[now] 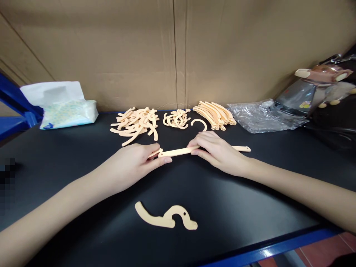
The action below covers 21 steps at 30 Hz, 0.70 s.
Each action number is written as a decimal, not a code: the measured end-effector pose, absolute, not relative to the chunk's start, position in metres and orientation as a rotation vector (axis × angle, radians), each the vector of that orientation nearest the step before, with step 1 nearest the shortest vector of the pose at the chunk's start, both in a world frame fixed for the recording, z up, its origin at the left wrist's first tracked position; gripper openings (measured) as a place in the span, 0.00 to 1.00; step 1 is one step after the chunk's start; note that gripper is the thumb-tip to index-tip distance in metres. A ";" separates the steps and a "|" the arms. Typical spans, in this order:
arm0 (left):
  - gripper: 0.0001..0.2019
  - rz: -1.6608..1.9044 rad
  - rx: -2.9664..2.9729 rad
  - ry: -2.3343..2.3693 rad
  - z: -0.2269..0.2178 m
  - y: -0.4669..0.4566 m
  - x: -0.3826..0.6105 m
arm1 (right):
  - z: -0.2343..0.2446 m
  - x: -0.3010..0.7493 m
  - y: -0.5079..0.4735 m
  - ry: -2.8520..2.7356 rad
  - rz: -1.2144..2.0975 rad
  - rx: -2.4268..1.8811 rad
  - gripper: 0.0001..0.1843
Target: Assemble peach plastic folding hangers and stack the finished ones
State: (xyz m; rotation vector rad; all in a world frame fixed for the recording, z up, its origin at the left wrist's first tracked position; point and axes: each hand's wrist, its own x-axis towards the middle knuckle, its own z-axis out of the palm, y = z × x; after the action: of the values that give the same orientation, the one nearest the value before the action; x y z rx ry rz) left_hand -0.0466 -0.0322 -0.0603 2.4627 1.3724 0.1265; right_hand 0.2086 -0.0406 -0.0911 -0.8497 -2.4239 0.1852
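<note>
Both hands grip one long, thin pale wooden strip (178,151) just above the black table (69,178). My left hand (135,165) pinches its left end between thumb and fingers. My right hand (217,150) is closed over its middle, and the strip's right end with a small hole pokes out past the hand. A flat wooden piece shaped like a curved neck and head (167,218) lies on the table near me, touched by neither hand.
Along the back lie a heap of curved wooden pieces (136,124), a small pile of rings (176,118), a single arc (199,123) and a stack of long curved strips (214,114). A tissue pack (65,107) sits left; crumpled plastic (258,116) and a bagged toy (314,91) right. Cardboard wall behind.
</note>
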 end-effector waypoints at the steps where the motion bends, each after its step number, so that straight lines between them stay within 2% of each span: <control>1: 0.26 0.120 2.475 1.364 -0.061 -0.032 -0.047 | -0.091 0.208 -0.040 -2.425 0.187 -0.850 0.04; 21: 0.27 0.113 2.501 1.376 -0.062 -0.029 -0.049 | -0.091 0.209 -0.041 -2.417 0.212 -0.847 0.04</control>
State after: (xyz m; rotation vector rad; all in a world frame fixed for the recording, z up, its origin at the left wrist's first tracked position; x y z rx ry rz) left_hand -0.0488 -0.0295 -0.0623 2.5006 1.3758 0.1133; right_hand 0.2095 -0.0412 -0.0910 -0.8474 -2.4169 0.2124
